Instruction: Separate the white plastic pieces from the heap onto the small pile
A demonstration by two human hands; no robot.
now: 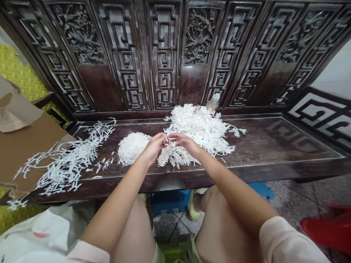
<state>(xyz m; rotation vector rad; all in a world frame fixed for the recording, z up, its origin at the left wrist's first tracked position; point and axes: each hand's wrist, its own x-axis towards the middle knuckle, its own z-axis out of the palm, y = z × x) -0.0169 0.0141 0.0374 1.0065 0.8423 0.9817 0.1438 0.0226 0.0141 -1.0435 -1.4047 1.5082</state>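
White coral-like sprigs [64, 164] lay in a long loose spread well left of the grip, their stems running diagonally from lower left to upper right across a brown cardboard sheet [33, 146] and onto the seat of a dark carved wooden bench [274, 142]. Below that spread, a white plastic bag [35, 233] sat near the person's left knee. Just left of the left hand [153, 148] was a dense rounded mound of fine white sprigs [131, 148]. The left forearm rose from the lower edge and angled up and right, with the hand turned palm down and the fingers curled toward the middle. The right hand [185, 142] mirrored it, reaching up and left with its fingers extended. Their fingertips met in a narrow pinch on a small white sprig [166, 138], whose short stem stood roughly upright, though it was too small to tell more. Directly below and right of the grip spread a large tangled heap of white sprigs [200, 128], its branches pointing every way. A clear plastic bottle [213, 102] stood partly hidden behind it. Far to the right, a red plastic stool [326, 226] stood on the speckled floor.
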